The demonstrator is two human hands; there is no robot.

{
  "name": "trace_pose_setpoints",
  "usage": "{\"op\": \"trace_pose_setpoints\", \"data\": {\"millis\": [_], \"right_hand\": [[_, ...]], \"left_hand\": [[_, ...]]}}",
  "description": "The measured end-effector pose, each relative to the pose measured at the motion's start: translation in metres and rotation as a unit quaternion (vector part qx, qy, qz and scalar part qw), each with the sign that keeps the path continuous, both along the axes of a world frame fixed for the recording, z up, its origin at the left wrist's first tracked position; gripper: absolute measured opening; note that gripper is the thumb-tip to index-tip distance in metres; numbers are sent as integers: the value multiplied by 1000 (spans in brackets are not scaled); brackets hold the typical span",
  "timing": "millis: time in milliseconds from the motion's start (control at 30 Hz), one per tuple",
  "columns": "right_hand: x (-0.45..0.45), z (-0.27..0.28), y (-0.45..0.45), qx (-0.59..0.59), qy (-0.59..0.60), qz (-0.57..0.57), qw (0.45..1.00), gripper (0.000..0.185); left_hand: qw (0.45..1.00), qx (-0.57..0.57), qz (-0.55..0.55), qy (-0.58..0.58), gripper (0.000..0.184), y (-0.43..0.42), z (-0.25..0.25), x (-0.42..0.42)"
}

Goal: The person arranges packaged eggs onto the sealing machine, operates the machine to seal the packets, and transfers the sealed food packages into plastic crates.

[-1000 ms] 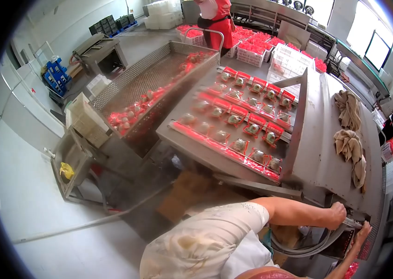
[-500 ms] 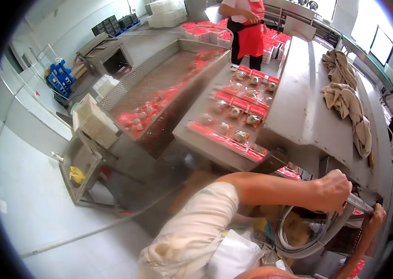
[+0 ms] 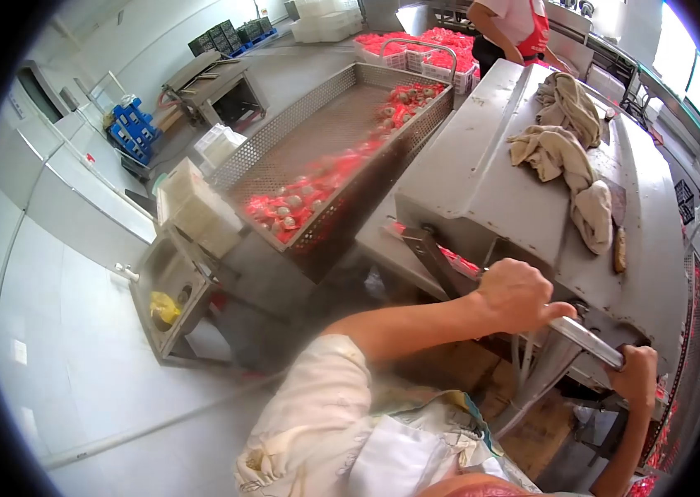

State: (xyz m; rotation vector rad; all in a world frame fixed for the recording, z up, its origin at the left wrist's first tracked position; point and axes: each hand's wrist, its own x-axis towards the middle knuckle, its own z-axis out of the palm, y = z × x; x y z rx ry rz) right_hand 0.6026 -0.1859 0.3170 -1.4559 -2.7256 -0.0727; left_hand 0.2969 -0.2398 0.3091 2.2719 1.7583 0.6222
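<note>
Down in the head view, your left hand (image 3: 517,296) and right hand (image 3: 636,374) are clamped around a shiny, rounded metal bar (image 3: 586,340) at the near side of the grey lid (image 3: 482,186). Your grips cover its ends; the lid mostly hides the red packaging (image 3: 459,260).

Bar (image 3: 588,341): shiny metal, rounded, slanting from 10 down to 4; at view's 4 o'clock.
Lid (image 3: 470,170): grey metal, boxy, ridged, top speckled with dark marks; at 2 o'clock.
</note>
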Motion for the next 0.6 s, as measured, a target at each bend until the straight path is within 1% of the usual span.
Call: {"op": "trace_pose_setpoints", "data": {"millis": [133,233,300,367,600], "right_hand": [[-54,-51,-9,-30,14,37,999,36],[-90,-97,-14,-59,10,63,996,38],[-94,-109,-8,-69,-9,72,995,42],[-95,-110,-2,-86,-23,73,993,46],[-97,-123,9,-96,-59,80,990,49]], "left_hand": [[998,-1,56,0,71,-12,-52,-50],[996,-21,86,9,68,-22,-93,-88],[995,-36,97,6,68,-20,-101,-93],[993,-46,105,6,66,-15,-107,-94],[988,-107,107,33,66,-5,-113,-96]]}}
